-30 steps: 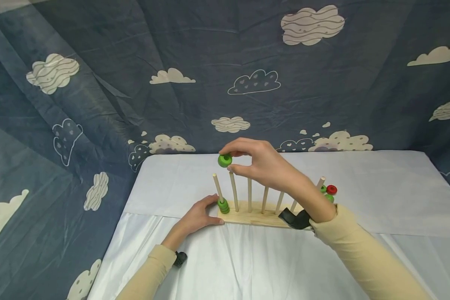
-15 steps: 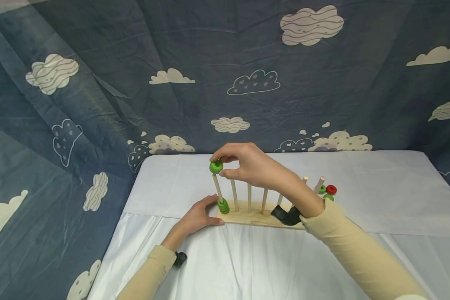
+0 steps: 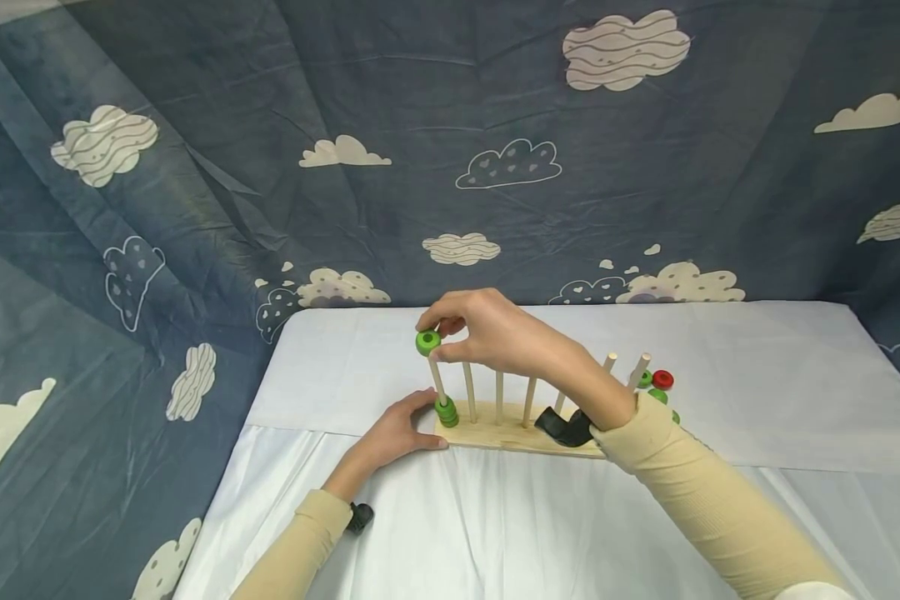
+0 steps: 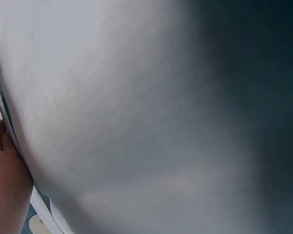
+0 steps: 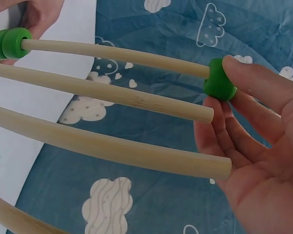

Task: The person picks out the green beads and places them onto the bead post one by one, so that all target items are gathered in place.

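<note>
A wooden peg stand (image 3: 495,432) with a row of upright pegs stands on the white-covered table. My left hand (image 3: 390,433) holds its left end, thumb at the front edge and fingers at the back. Several green rings (image 3: 446,412) sit stacked low on the leftmost peg (image 3: 437,379). My right hand (image 3: 495,333) pinches another green ring (image 5: 219,80) between thumb and fingers at that peg's top. In the right wrist view the peg tip meets the ring's hole. The left wrist view shows mostly white cloth and part of the left hand (image 4: 9,180).
Beyond the stand's right end lie a red ring (image 3: 663,380) and several loose green rings (image 3: 657,396), partly hidden by the right forearm. A dark cloud-patterned curtain (image 3: 390,217) hangs behind the table. The other pegs (image 3: 530,400) rise close under the right hand.
My right hand has moved left and slightly down, bringing the green ring from above the second peg onto the tip of the leftmost peg. The left hand has stayed in place.
</note>
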{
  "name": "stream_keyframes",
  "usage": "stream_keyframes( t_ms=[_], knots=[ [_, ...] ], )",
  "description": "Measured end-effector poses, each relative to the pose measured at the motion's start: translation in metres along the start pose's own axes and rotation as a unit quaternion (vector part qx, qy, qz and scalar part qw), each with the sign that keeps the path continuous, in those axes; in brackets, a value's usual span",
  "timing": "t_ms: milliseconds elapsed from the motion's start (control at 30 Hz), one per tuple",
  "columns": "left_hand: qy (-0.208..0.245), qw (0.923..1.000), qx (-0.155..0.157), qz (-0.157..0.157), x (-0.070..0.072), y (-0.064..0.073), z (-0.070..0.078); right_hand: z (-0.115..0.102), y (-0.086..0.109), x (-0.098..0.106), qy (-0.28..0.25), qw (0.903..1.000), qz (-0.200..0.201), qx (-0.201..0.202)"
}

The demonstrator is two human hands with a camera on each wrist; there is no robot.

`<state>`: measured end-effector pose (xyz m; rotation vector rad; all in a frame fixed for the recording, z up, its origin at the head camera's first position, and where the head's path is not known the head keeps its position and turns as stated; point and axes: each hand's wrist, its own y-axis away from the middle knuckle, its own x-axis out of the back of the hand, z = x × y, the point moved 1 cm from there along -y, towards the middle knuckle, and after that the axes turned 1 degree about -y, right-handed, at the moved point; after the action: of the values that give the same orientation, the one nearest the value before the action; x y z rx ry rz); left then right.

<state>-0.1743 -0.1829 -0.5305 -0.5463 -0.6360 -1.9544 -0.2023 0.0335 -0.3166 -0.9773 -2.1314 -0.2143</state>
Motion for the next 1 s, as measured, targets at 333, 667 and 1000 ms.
stream_keyframes(
  t_ms=[333, 667, 1000],
  knots=[
    [0.001, 1.0000, 0.000, 0.001, -0.0009, -0.0009, -0.0020, 0.0032, -0.0011, -0.0061, -0.005, 0.9995, -0.028, -0.014],
    [0.001, 1.0000, 0.006, 0.001, -0.0015, -0.0020, -0.0029, 0.0038, -0.0011, -0.0092, -0.007, 0.9989, -0.036, -0.029],
    [0.002, 1.0000, -0.001, 0.001, -0.0014, -0.0030, -0.0032, 0.0042, 0.0026, -0.0076, -0.010, 0.9993, -0.031, -0.019]
  ],
)
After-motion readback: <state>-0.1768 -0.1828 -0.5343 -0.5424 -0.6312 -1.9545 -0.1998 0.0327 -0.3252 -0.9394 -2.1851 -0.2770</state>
